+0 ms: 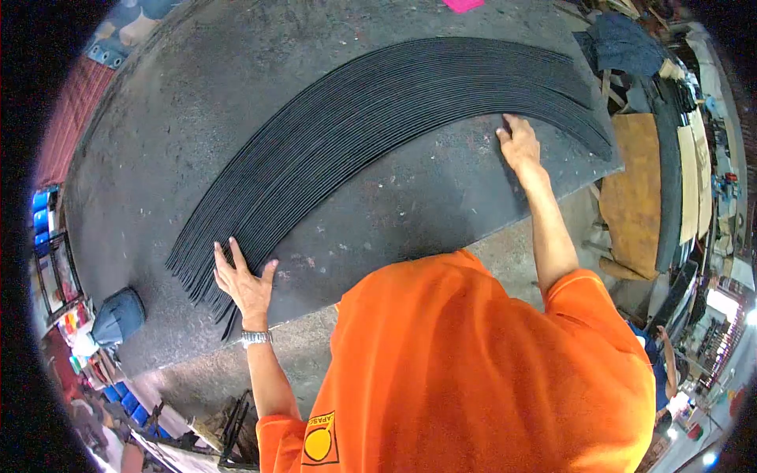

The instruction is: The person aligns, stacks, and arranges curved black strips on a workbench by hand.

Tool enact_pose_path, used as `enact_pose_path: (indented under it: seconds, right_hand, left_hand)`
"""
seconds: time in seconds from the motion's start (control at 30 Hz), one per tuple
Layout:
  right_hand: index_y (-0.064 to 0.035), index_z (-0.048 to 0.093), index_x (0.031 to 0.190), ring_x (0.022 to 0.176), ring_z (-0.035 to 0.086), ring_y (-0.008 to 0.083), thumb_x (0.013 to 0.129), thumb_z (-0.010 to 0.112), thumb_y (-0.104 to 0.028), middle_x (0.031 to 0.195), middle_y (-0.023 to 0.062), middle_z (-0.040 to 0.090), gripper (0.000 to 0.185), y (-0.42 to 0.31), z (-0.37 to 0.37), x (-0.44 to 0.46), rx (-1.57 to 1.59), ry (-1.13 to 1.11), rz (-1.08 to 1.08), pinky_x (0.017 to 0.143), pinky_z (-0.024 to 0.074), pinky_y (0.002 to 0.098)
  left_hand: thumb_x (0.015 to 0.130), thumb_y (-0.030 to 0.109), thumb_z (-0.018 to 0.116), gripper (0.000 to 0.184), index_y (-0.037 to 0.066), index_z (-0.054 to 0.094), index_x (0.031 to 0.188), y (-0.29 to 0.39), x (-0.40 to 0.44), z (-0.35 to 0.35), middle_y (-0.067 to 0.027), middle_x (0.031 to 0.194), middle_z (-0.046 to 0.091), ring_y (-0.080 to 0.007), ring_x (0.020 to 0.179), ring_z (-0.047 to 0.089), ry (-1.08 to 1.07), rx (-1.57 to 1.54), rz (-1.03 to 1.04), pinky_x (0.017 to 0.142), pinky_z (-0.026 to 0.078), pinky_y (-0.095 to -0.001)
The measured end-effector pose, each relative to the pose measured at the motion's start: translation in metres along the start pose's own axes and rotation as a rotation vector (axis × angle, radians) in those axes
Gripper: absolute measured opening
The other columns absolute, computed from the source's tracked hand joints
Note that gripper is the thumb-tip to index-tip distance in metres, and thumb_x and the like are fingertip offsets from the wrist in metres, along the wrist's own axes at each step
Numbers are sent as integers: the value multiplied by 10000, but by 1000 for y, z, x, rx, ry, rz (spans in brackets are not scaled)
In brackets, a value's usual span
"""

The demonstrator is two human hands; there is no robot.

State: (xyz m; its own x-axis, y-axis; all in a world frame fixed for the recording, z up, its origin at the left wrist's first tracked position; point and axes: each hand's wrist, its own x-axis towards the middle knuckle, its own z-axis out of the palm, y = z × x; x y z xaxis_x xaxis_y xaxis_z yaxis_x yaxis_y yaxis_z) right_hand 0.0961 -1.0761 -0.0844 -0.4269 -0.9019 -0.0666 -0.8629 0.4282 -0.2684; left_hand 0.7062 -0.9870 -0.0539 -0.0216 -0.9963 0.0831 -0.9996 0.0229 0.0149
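Observation:
Many long, thin black strips (pixel 371 110) lie side by side in a curved band across the dark table (pixel 410 205). Near the left end of the band, where the strip ends fan out unevenly, my left hand (pixel 243 285) rests with its fingers spread over them. A metal watch is on that wrist. My right hand (pixel 520 143) is at the inner edge of the band toward its right end, fingertips touching or nearly touching the strips, with the fingers apart and slightly bent. Neither hand grips anything. The strips' exact material cannot be told.
A dark blue cap-like item (pixel 118 315) sits at the table's left corner. A pink piece (pixel 463 4) lies at the far edge. Brown sheet material (pixel 631 189) hangs right of the table, beside dark cloth (pixel 627 43). Another person (pixel 661 363) is at the lower right.

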Motion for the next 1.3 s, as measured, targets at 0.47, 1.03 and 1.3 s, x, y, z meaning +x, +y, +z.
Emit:
enact_pose_path:
  seconds: [0.47, 1.03, 1.3]
  right_hand:
    - [-58, 264, 1588, 1501, 228, 429, 1001, 496, -471, 1648, 222, 208, 754, -52, 26, -59, -298, -175, -67, 1187, 190, 623]
    - [-49, 318, 1562, 1546, 183, 319, 1027, 430, -514, 1668, 140, 226, 717, 153, -46, -48, -119, -46, 363, 1206, 115, 655]
    - [-72, 370, 1533, 1533, 216, 313, 1030, 438, -491, 1627, 159, 308, 658, 217, -68, 52, -1, 9, 145, 1199, 126, 656]
  left_hand:
    - [833, 509, 713, 964, 127, 283, 1606, -42, 86, 18, -75, 1683, 243, -310, 1556, 188, -62, -15, 142, 1214, 160, -611]
    - [792, 638, 729, 1156, 52, 172, 1619, 239, 137, 34, -174, 1699, 104, -365, 1571, 68, -130, -40, 360, 1182, 32, -701]
    - [819, 671, 683, 1138, 8, 191, 1603, 406, 165, 41, -230, 1673, 165, -395, 1559, 109, -122, -47, 430, 1167, 66, -722]
